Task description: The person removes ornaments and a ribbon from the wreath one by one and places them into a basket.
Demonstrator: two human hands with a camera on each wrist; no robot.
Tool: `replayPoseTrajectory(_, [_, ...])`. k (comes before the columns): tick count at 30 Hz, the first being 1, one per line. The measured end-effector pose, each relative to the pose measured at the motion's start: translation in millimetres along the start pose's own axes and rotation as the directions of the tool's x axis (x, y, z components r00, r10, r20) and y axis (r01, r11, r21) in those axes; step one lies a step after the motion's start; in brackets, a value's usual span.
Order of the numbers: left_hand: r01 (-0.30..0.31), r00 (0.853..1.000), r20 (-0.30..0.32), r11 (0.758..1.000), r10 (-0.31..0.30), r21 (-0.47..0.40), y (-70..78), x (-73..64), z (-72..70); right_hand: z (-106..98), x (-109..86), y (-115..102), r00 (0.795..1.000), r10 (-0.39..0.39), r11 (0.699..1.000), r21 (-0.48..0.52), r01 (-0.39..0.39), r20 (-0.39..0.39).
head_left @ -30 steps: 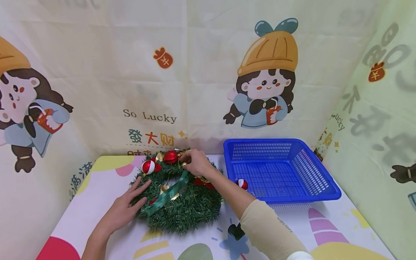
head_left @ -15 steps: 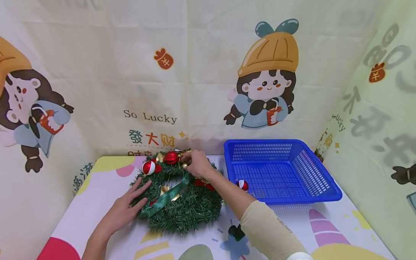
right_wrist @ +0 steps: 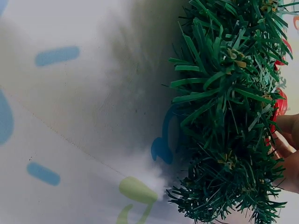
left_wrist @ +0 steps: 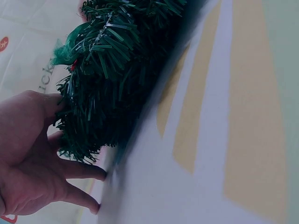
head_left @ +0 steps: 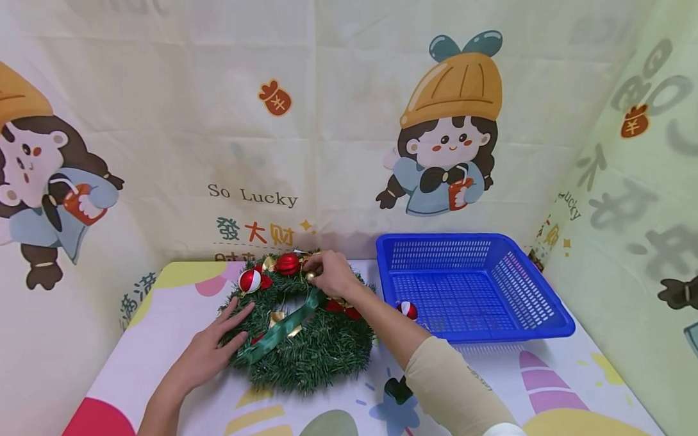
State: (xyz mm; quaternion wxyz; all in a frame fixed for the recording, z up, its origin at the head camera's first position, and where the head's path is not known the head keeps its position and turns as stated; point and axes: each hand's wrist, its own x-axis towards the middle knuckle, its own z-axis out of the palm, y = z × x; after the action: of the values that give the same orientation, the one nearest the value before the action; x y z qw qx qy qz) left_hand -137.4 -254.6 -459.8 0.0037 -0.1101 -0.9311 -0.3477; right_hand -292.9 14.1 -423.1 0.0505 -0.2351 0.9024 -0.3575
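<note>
Spreading its straight fingers apart, your left hand (head_left: 212, 345) rests on the left side of the one round, green artificial-needle wreath (head_left: 314, 367), gripping nothing. The wreath lies on the white table with coloured prints (head_left: 120, 367), near the back wall, left of the basket. It is dark, thick and bristly, with an opening in the middle and its ornaments mostly along the far half.

From left to right you have one glossy red-and-white ball (head_left: 250, 281), then one ribbed red ball (head_left: 288, 264). One shiny green ribbon (head_left: 283, 329) slants across the opening. One small gold ball (head_left: 310, 277) sits just beside your right hand (head_left: 332, 274), whose fingers bend down at the wreath's upper right; you cannot tell what, if anything, they pinch. Below them shows a red-and-gold bow (head_left: 342, 307).

On the right stands one blue, rectangular, slotted plastic basket (head_left: 503, 334), holding one smaller red-and-white ball (head_left: 408, 310) near its left wall.
</note>
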Motion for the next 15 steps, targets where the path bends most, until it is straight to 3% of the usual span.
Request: replayPoseTrajectory(15, [0.004, 1.000, 0.002, 1.000, -0.004, 0.001, 2.6, -0.4, -1.2, -6.4, -4.3, -2.9, 0.998, -0.036, 0.999, 0.037, 0.038, -0.056])
